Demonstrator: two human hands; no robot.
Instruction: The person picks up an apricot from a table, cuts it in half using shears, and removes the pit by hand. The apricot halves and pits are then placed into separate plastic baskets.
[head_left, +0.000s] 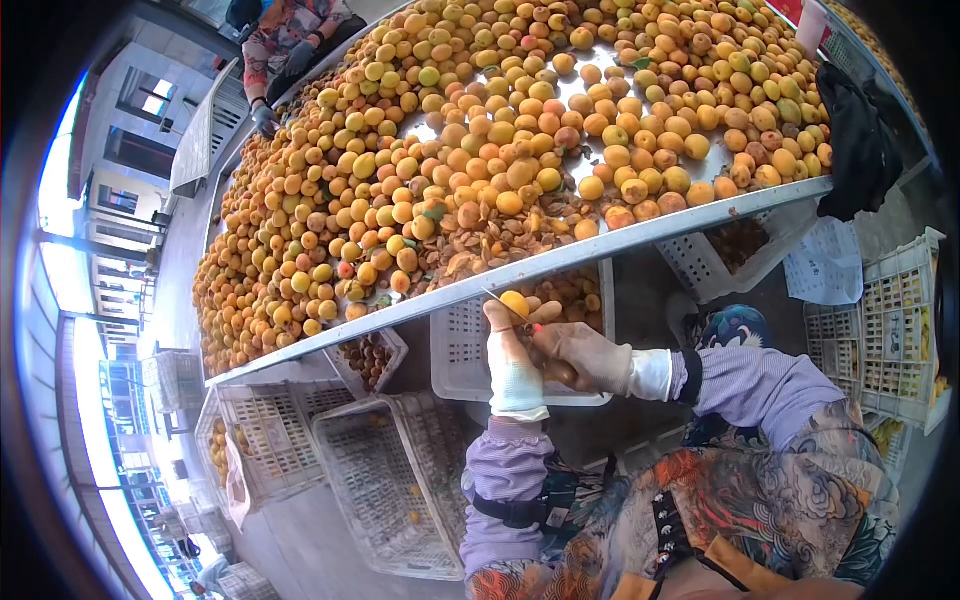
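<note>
My left hand (507,335), in a pale glove with a white cuff, is closed around a yellow-orange apricot (515,304) just off the table's front edge. My right hand (585,357), also gloved, is closed right beside it. A small red bit, apparently the handle of a small knife (537,327), shows at its fingers. A thin, blade-like tip sticks out by the apricot; the rest is hidden by the hands. Beneath both hands stands a white plastic crate (460,350) with brownish pieces in it. Apricot pits and scraps (480,243) are heaped on the table just beyond.
Many apricots (440,130) cover the metal table, whose raised rim (680,218) runs in front of me. Crates (385,480) stand on the floor at left, another (900,320) at right. A black cloth (862,140) hangs at the right corner. A co-worker's gloved hand (265,120) is at far left.
</note>
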